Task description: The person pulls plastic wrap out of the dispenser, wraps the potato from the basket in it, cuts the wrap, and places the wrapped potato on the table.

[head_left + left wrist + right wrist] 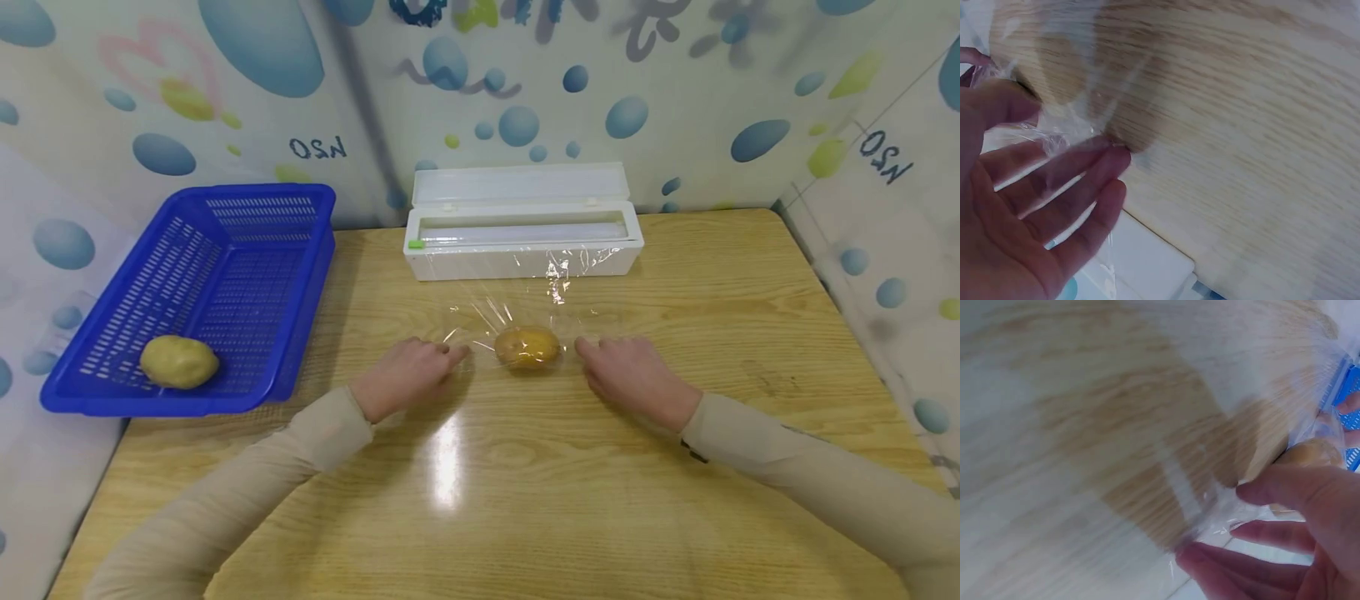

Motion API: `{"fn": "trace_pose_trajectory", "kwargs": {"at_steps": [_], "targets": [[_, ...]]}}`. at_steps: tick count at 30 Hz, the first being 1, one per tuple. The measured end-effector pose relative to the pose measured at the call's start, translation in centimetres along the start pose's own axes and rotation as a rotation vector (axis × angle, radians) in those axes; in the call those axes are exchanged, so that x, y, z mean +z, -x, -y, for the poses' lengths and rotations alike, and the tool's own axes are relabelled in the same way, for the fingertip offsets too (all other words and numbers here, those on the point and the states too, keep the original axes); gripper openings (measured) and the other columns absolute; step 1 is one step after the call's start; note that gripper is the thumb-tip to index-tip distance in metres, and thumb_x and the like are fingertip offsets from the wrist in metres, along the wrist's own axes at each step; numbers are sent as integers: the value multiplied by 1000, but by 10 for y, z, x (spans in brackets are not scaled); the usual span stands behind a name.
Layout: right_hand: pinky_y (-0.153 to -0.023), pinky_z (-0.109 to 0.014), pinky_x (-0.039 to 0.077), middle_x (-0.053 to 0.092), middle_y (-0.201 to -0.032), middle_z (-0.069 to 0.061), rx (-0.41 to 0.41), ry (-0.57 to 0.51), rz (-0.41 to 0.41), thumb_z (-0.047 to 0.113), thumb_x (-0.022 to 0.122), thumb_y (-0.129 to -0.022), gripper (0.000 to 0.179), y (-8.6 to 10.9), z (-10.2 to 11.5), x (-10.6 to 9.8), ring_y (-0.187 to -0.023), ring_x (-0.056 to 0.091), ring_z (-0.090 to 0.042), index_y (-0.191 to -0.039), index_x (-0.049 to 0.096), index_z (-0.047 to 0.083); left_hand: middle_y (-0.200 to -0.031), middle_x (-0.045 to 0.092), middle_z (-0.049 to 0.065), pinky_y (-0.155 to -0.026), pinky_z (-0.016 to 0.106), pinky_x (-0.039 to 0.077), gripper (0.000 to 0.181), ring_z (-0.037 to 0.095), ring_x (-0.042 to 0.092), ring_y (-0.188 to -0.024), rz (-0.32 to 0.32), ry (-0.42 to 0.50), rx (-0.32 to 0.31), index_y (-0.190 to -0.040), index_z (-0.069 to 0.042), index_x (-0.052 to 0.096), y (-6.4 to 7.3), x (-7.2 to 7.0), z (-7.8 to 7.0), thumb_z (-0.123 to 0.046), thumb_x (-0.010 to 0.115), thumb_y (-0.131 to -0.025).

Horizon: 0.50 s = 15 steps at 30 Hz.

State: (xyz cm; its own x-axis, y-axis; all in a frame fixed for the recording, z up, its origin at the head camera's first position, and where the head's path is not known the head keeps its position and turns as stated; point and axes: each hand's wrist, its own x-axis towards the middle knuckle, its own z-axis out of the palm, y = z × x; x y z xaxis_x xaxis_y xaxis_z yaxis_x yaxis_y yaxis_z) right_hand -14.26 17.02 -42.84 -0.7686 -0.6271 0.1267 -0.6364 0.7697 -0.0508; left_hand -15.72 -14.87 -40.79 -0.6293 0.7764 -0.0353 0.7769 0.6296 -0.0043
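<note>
A yellow-brown potato (527, 348) lies on the table in the head view, with clear cling film (557, 287) over it. The film runs back to the white dispenser box behind. Left of the potato, my left hand (411, 375) holds the film's edge; bunched film shows between thumb and fingers in the left wrist view. My right hand (633, 373) grips the film on the potato's other side, thumb and fingertips at gathered film (1216, 509) in the right wrist view. Neither hand visibly touches the potato. How tightly the film lies underneath cannot be told.
The white dispenser (525, 260) stands at the table's back with its lid (517, 185) raised, a film roll inside and a green slider (416, 244) at its left. A blue basket (279, 367) on the left holds another potato (178, 362). Patterned walls border the wooden table (525, 517).
</note>
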Motion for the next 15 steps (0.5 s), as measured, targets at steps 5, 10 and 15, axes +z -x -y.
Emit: {"fn": "trace_pose_trajectory", "kwargs": {"at_steps": [5,10,15], "targets": [[-40,-32,42,49,-70,-9,-32,114,-78,1,66,-81,5,-2,3,3,-54,48,-22,-83,62,5,-91,64,8,-68,41,53,32,25,63,-80,50,-1,-53,-112,-8,63,-3,0,-5,-31,67,-90],[-61,-34,48,52,-86,-12,-82,181,-70,-5,68,-80,8,-2,3,5,-77,53,-27,-87,67,-1,-99,59,8,-78,45,50,30,26,57,-92,27,-43,-96,-104,-12,66,-7,3,-10,-39,62,-93],[-69,-39,51,60,-89,-13,-66,146,1,1,67,-83,15,-3,4,2,-80,60,-28,-98,67,-3,-101,52,9,-80,45,47,35,26,48,-93,4,-75,-84,-100,-8,67,-12,4,-16,-42,61,-93]]}}
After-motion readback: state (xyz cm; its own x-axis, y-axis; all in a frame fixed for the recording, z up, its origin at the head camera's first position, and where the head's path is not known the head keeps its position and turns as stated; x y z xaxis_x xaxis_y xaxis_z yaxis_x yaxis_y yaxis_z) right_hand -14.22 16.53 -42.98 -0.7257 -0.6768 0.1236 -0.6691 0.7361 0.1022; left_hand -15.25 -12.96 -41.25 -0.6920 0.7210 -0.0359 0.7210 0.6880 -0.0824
